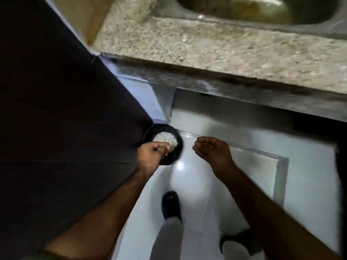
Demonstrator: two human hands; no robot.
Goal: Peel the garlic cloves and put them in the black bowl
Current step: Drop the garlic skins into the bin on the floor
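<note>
A speckled beige granite worktop (216, 47) runs across the far side of the scene, with a stainless-steel sink basin (262, 10) set into it at the far right and a dark slab edge facing the person. A broad dark brown panel (47, 109), apparently a cabinet or door face, fills the left side. Below, a glossy white tiled floor (216, 132) reflects a bright spot of light, and the person's two feet in black slip-on sandals (171, 205) stand near the bottom, below pale grey trouser legs. The left hand (152, 153) grips the near rim of a round black bowl (173, 132), held above the floor just beside the dark panel; its fingers curl round the rim. Inside the bowl lies a pale whitish heap (166, 139), too blurred to tell whether it is peeled garlic cloves or skins. The right hand (214, 149) hovers apart from the bowl, to its right, holding nothing, its fingers loosely bent and relaxed.
</note>
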